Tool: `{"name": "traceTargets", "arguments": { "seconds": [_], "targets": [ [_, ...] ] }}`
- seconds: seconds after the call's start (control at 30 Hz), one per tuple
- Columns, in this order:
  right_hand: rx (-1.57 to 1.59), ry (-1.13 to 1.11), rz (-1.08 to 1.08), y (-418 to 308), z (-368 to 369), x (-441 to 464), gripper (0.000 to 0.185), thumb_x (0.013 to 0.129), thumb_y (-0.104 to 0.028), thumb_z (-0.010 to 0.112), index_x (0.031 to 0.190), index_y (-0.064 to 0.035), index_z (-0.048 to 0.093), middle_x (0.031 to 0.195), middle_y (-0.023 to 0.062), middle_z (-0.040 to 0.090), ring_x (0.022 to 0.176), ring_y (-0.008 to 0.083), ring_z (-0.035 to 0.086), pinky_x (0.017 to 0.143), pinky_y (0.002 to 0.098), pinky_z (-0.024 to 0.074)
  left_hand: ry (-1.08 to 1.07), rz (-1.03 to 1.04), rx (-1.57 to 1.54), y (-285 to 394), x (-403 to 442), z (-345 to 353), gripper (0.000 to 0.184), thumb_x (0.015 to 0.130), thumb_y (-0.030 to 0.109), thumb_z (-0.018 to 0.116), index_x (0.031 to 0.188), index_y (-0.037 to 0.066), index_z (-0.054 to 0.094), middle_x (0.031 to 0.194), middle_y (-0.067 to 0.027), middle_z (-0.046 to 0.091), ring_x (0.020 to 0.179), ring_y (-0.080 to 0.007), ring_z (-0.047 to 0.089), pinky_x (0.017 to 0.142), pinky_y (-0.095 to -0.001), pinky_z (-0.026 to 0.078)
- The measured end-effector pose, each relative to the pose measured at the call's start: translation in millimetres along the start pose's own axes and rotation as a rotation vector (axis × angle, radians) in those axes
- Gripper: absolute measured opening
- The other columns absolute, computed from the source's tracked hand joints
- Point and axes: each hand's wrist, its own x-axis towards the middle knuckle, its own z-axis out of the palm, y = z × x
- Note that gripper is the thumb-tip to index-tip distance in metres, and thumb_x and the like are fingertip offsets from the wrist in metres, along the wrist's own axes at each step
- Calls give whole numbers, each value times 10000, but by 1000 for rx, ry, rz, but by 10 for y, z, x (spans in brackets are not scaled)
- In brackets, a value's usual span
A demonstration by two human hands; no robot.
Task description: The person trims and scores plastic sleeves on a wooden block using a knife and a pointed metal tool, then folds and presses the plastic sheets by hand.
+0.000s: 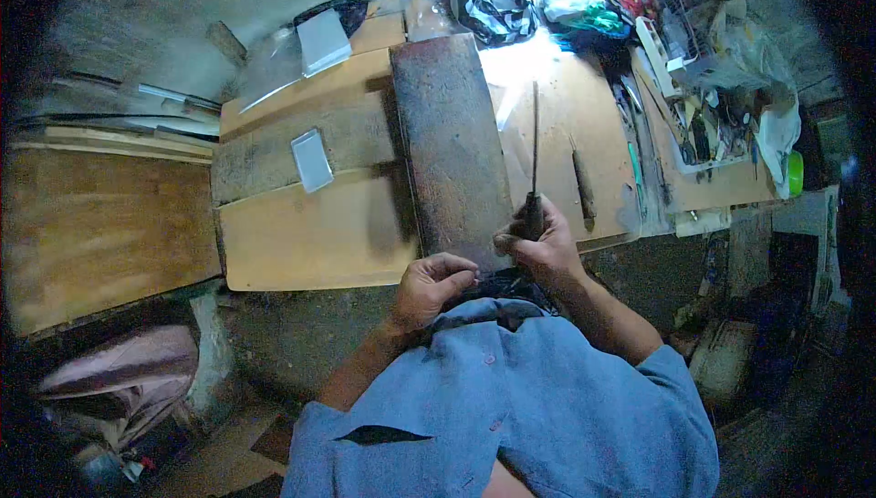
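My right hand (547, 247) is closed round the dark handle of a long thin tool (536, 133), whose narrow shaft points up and away from me. To its left, my left hand (436, 288) is pinched near the front edge of a long dark board (452, 133). Whatever lies between its thumb and finger is too small to make out. Dark material (497, 286) lies between the hands, close to the blue shirt. Right of the tool, another dark-handled tool (583, 190) rests on the table.
The wooden table (310, 243) bears a small white tray (312, 160) and a white rectangular piece (324, 42). Striped cloth (493, 7) and coloured bags (584, 5) lie at the back. A container of tools (721, 147) sits at the right, near a bright green object (796, 174).
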Motion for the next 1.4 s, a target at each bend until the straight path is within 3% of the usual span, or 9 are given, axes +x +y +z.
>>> {"name": "traceTargets", "arguments": {
  "seconds": [0.07,0.4,0.5,0.57,0.73,0.93,1.33,1.37,1.4],
  "targets": [
    [-227,-74,-50,-38,-38,10,356,683,48,690,962,-62,499,821,4,541,756,114,561,699,260,472,32,-157,-224,105,-10,36,140,853,117,654,940,6,651,813,-35,659,730,-89,592,686,-233,484],
    [-244,-164,-117,159,-75,52,369,725,46,643,1049,-25,482,906,44,569,813,149,580,731,271,479,12,-89,-163,-110,69,-51,163,879,159,628,872,-4,637,773,-43,653,634,-79,570,587,-212,470],
    [-389,-149,-153,29,-93,-16,322,773,-6,642,1058,-12,492,887,58,591,814,159,583,748,275,474,118,-102,-213,-30,77,-26,172,888,176,617,833,13,631,739,-51,646,614,-91,580,558,-218,471],
    [-746,-46,-112,-327,-29,-149,281,807,-59,649,1055,-10,525,868,78,617,825,136,581,768,276,468,264,-51,-368,-2,81,-60,151,880,164,617,830,21,630,706,-67,635,601,-133,597,525,-250,484],
    [-742,-248,-68,-506,-325,-356,292,812,-110,675,1065,-11,569,859,130,632,783,145,596,728,275,472,371,30,-411,28,98,-288,192,871,206,632,834,18,627,695,-78,639,555,-149,599,499,-259,489],
    [-871,-367,152,-704,-281,-504,277,811,-117,674,1052,-5,596,897,142,659,796,165,625,738,294,488,452,148,-458,164,91,-352,195,858,226,655,823,34,648,698,-62,647,573,-140,606,518,-237,468],
    [-1002,-424,74,-672,-268,-408,307,812,-162,677,1072,-21,596,927,157,661,849,240,655,758,318,496,286,104,-447,39,9,-161,162,867,181,640,873,20,659,760,-86,669,636,-152,621,539,-240,458],
    [-1017,-430,76,-671,-275,-386,316,815,-173,675,1083,-25,596,935,161,661,852,237,657,761,319,496,284,45,-335,26,-24,-143,141,871,151,629,882,13,658,778,-79,672,670,-158,626,587,-253,476],
    [-1031,-434,79,-646,-288,-357,325,818,-184,672,1094,-30,596,943,165,661,855,234,659,765,320,497,179,-63,-96,-2,-17,-200,131,884,119,600,917,3,652,804,-78,674,745,-180,635,749,-319,515]
  ]
}}
